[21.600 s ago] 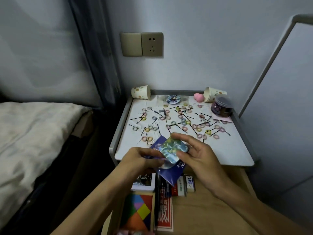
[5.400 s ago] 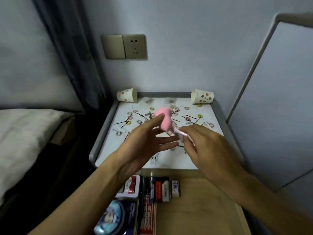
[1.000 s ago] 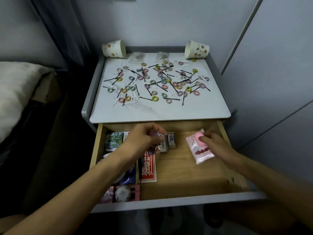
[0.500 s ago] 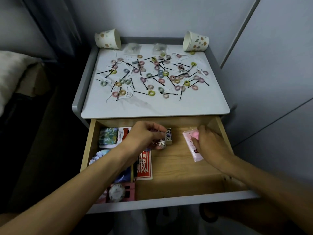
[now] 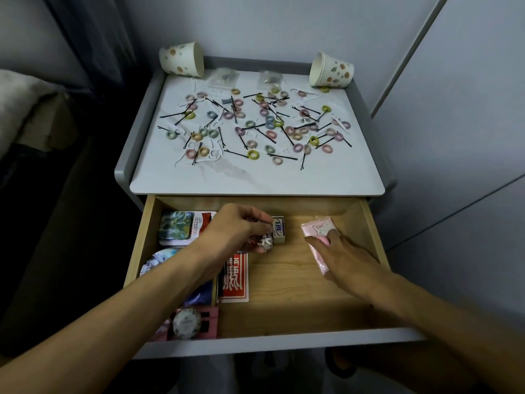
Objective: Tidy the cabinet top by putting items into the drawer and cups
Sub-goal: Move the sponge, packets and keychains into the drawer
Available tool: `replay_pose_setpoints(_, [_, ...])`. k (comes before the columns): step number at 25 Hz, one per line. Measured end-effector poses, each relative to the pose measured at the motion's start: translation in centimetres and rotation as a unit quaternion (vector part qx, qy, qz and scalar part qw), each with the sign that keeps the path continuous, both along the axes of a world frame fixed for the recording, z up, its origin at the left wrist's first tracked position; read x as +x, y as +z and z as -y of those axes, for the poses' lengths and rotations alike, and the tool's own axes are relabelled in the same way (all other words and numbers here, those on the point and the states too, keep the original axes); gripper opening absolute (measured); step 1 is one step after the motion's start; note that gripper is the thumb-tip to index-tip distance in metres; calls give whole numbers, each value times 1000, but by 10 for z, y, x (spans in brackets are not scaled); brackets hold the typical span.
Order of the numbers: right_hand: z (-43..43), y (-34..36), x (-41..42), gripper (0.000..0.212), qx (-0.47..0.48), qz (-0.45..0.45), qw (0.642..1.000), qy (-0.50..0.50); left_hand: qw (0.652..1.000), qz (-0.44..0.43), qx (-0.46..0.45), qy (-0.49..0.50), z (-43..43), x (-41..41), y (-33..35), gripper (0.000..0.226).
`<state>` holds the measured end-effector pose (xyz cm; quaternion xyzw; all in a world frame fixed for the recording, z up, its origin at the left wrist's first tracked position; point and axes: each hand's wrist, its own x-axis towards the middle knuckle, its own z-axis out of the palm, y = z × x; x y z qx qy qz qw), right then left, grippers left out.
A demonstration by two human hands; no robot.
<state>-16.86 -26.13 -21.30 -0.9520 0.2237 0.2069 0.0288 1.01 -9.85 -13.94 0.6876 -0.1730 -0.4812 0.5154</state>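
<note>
White dotted cups (image 5: 181,63), pastel rings (image 5: 252,154), black pins (image 5: 285,158), pink packet (image 5: 319,229), red card (image 5: 235,280).

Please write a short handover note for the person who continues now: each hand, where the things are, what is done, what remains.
Left hand grips a small jar inside the open drawer.
Right hand rests, fingers straight, on a pink packet at the drawer's right.
Done: a tin and a red box lie in the drawer.
Remaining: hair ties and hairpins cover the cabinet top; left cup and right cup lie on their sides at the back.
</note>
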Motion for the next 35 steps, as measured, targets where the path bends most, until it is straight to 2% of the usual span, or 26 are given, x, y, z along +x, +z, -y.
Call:
replay_pose_setpoints(9, [11,0,8,80,27,16,999,-28,1000,0,0,1,2,-1,0,8])
replay_pose_setpoints(12, [11,2,7,71,16,35,999,-12,1000,-2,-2,5,2,-1,1,9])
replay_pose_setpoints(18, [26,10,8,58,-162,100,982,-13,1000,-4,6,-3,3,-1,0,8])
replay_pose_setpoints(23, [32,-3,15,48,-237,45,970,21,1000,-4,1,3,3,-3,-3,17])
replay_pose_setpoints(27, [35,-2,17,63,-295,-9,954,50,1000,-8,-5,15,1,0,-1,19])
replay_pose_setpoints(32, [24,3,15,74,-265,11,964,32,1000,-16,0,19,0,2,-2,23])
replay_pose_setpoints(35, [19,7,12,64,-230,-2,973,32,999,-27,5,16,1,4,-5,23])
